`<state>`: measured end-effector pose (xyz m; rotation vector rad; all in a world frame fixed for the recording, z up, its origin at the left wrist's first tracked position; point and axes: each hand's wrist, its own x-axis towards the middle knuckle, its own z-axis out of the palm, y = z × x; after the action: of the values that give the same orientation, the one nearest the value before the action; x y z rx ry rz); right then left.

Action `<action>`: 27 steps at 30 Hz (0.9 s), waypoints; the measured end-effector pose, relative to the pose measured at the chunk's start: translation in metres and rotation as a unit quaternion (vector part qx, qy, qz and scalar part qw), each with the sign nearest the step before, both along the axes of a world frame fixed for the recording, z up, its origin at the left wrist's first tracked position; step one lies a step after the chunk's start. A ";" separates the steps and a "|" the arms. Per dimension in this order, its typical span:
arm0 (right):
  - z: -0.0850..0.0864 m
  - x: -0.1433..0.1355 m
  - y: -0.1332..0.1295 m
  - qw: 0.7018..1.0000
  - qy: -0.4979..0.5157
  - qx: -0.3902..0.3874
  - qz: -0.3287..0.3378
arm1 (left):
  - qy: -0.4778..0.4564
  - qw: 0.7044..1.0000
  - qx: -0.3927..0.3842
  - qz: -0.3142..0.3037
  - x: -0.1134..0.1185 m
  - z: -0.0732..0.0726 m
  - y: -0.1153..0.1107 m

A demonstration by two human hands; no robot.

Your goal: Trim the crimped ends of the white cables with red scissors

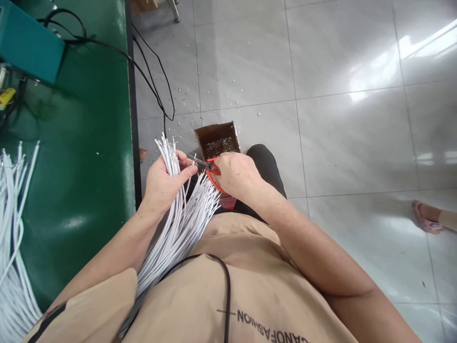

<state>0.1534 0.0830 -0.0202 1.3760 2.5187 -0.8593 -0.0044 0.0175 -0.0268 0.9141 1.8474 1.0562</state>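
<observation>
My left hand [162,183] is wrapped round a bunch of white cables [171,159], their cut ends pointing up past the fingers. Between its thumb and fingertips one cable end stands apart from the bunch. My right hand [237,174] is closed on red-handled scissors [213,171]; their blades reach left to that single cable end, close to my left fingertips. Whether the blades touch the cable is too small to tell. More white cables [193,209] lie across my lap, below and between both hands.
An open cardboard box [217,136] with small clippings stands beyond my hands, and bits are scattered on the floor. The green table [96,119] at left holds a teal device [30,40] and more white cables [14,238]. Black cords hang over its edge. A person's foot [428,216] is at right.
</observation>
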 end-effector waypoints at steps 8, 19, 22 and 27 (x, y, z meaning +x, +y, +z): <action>-0.014 0.004 -0.006 0.996 0.077 -0.022 -0.040 | -0.018 1.000 0.013 -0.016 0.003 0.002 0.000; -0.028 -0.007 0.005 0.691 0.571 -0.418 -0.148 | -0.157 0.986 -0.009 -0.049 0.000 0.002 0.003; -0.026 -0.008 0.006 0.686 0.575 -0.418 -0.155 | -0.176 0.983 -0.016 -0.053 0.001 0.004 0.004; -0.031 -0.011 -0.002 0.707 0.565 -0.382 -0.187 | -0.186 0.982 -0.030 -0.024 0.003 0.006 0.003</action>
<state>0.1425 0.0813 -0.0507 1.1461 1.7277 -3.1282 -0.0013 0.0203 -0.0210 0.6688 1.5294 1.0552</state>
